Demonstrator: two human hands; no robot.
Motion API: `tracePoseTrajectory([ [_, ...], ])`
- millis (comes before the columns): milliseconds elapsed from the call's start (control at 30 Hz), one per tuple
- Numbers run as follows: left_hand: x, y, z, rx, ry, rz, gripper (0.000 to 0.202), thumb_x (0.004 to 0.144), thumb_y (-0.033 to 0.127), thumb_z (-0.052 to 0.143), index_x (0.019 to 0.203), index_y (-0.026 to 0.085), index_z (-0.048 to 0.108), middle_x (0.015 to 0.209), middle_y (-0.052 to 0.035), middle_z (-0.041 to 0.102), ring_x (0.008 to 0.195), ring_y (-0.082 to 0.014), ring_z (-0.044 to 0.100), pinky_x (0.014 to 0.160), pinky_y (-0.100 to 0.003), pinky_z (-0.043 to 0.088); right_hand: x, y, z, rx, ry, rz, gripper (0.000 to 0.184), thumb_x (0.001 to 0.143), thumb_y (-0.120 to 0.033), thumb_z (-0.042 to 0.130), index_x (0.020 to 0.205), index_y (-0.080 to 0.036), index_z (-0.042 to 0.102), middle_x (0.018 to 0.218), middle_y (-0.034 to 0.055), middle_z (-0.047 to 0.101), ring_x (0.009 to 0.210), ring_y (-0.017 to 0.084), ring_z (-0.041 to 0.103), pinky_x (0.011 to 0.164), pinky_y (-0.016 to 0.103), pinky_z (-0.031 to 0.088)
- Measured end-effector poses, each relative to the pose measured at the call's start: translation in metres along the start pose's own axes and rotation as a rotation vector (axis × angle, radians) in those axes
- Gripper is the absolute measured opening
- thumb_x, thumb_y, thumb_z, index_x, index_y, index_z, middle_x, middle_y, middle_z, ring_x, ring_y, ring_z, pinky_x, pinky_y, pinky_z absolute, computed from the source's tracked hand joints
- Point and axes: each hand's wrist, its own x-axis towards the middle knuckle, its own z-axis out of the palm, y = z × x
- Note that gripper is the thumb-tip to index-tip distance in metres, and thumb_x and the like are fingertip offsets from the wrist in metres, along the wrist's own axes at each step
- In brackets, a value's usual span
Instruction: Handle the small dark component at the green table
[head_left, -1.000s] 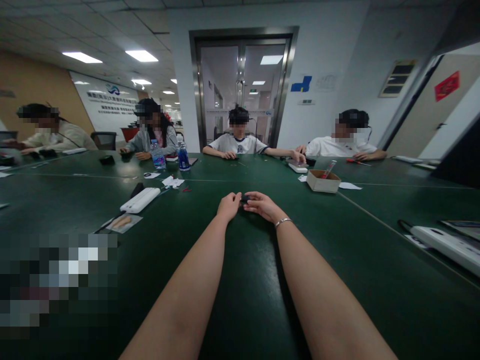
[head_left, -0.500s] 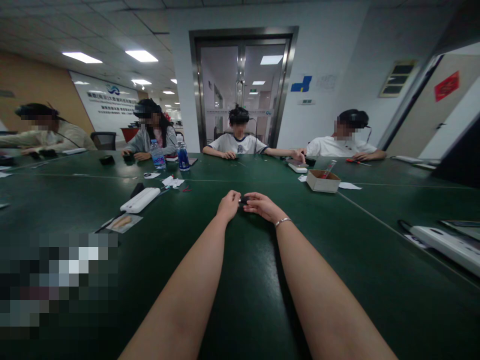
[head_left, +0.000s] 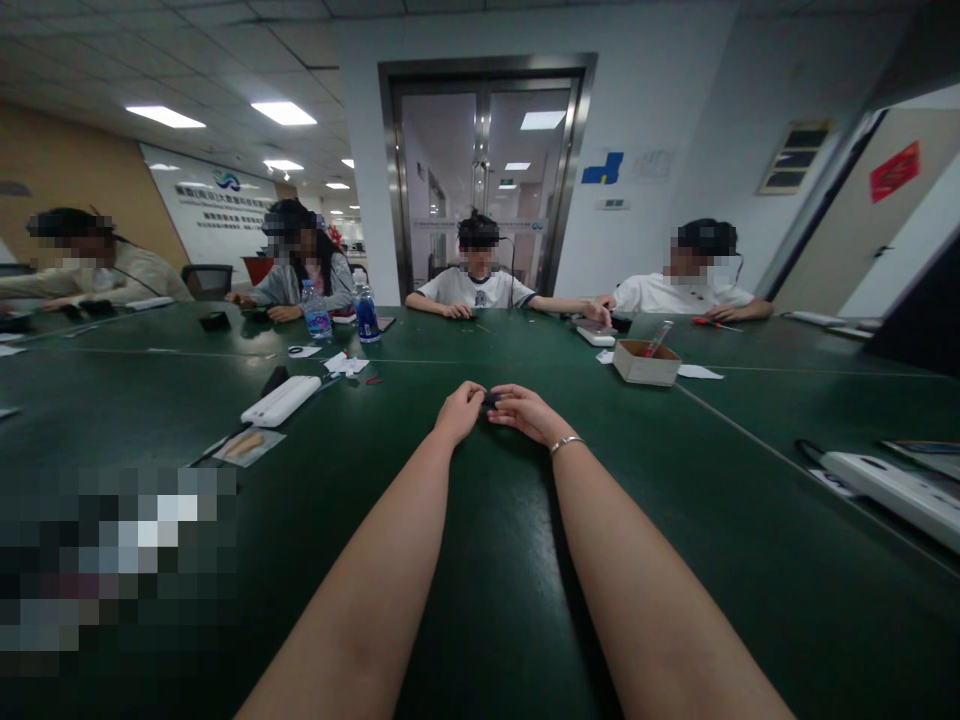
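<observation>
Over the green table point(head_left: 480, 560), a small dark object point(head_left: 491, 398) sits between my two hands; its kind is too small to make out. My right hand point(head_left: 525, 412), with a silver bracelet point(head_left: 565, 444) at the wrist, grips it from the right with bent fingers. From the left, the fingertips of my left hand point(head_left: 459, 412) are pinched together at the object's left end, partly hiding it. Whether a second small piece is in the left fingers cannot be seen.
A white power strip point(head_left: 281, 401) and a clear packet point(head_left: 249, 446) lie to the left. Two bottles point(head_left: 367, 312) stand farther back. An open cardboard box point(head_left: 646, 368) is at the right, and another white strip point(head_left: 896, 495) lies near the right edge. Several people sit across.
My left fingertips have closed in on the dark object's left end, covering a bright bit that showed there before. My right hand has hardly moved.
</observation>
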Motion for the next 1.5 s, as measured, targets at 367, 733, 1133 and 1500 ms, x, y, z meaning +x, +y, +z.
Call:
tracePoseTrajectory([
  [367, 0.0, 0.0, 0.0, -0.034, 0.004, -0.006, 0.02, 0.085, 0.034, 0.046, 0.09, 0.02, 0.06, 0.076, -0.0009, 0.061, 0.066, -0.0121, 0.055, 0.061, -0.023, 0.043, 0.0, -0.001, 0.002, 0.026, 0.033, 0.01, 0.013, 0.084, -0.006, 0.06, 0.091, -0.015, 0.053, 0.084, 0.0059, 0.065, 0.062, 0.016, 0.068, 0.066, 0.03, 0.059],
  [733, 0.0, 0.0, 0.001, -0.063, 0.013, 0.001, 0.021, 0.086, 0.037, 0.047, 0.087, 0.018, 0.056, 0.062, 0.0019, 0.058, 0.055, -0.0103, 0.053, 0.056, -0.022, 0.042, 0.001, 0.001, 0.0, 0.08, 0.044, -0.023, 0.02, 0.078, 0.008, 0.057, 0.088, -0.009, 0.062, 0.087, 0.0089, 0.066, 0.079, 0.017, 0.068, 0.082, 0.031, 0.057],
  [1133, 0.003, 0.001, 0.001, -0.2, 0.001, -0.052, 0.018, 0.082, 0.029, 0.058, 0.091, 0.014, 0.06, 0.068, -0.0025, 0.064, 0.057, -0.0104, 0.059, 0.059, -0.023, 0.046, 0.011, 0.01, -0.002, -0.072, -0.027, -0.001, 0.024, 0.074, 0.007, 0.062, 0.092, -0.009, 0.064, 0.079, 0.0057, 0.066, 0.066, 0.013, 0.066, 0.067, 0.023, 0.06],
  [1500, -0.004, 0.006, -0.003, 0.078, 0.096, -0.005, 0.026, 0.081, 0.041, 0.057, 0.092, 0.018, 0.059, 0.082, -0.0042, 0.066, 0.071, -0.0143, 0.06, 0.069, -0.027, 0.045, 0.011, 0.009, -0.003, -0.077, -0.002, -0.003, 0.025, 0.071, 0.008, 0.065, 0.089, -0.009, 0.065, 0.08, 0.0055, 0.066, 0.062, 0.012, 0.066, 0.062, 0.02, 0.059],
])
